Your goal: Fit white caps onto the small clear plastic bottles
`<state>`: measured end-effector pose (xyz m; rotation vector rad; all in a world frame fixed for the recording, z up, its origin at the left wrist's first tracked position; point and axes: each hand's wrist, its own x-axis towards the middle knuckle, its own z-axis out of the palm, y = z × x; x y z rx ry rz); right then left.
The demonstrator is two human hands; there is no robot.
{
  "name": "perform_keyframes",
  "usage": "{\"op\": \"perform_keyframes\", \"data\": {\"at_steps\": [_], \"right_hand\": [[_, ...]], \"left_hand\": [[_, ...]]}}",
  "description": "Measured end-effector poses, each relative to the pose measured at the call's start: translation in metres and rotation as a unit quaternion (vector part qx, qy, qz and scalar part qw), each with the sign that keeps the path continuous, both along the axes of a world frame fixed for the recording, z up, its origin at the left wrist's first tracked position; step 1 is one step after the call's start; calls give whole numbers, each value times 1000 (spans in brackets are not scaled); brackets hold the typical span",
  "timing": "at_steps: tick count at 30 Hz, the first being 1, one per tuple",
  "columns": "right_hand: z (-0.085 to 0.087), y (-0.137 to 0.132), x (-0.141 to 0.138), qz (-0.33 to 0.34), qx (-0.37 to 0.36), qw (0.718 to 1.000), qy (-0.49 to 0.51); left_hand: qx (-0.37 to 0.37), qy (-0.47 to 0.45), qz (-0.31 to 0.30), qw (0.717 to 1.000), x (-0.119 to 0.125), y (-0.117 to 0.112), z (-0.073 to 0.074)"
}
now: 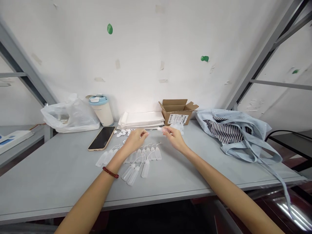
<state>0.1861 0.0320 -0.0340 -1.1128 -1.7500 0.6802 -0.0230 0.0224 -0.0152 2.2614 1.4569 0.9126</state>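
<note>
My right hand (175, 138) is closed in a fingertip pinch on a small white nozzle (159, 129), held above the table (185, 172) in front of the cardboard box (175, 112), with a thin tip pointing toward my left hand (134, 139). The fingers of my left hand are drawn nearly together, though I cannot tell whether they grip anything. Below, clear bottles (145, 169) lie in a loose group, 3 of them nearest me.
</note>
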Motion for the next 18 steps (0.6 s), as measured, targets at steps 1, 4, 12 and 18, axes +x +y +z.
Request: {"op": "perform_keyframes", "data": {"at_steps": [1,4,12,18], "right_hand": [[-2,5,5,-42,55,997,-32],[-8,20,20,-143,166,969,-117],[-19,41,40,-212,221,916,-259],[-14,38,39,-254,230,901,-265]], "left_hand": [[-6,9,17,1000,-7,3,1],[-27,72,79,994,-33,10,6],[-181,244,215,928,-70,6,21],[-200,241,208,927,-67,10,15]]}}
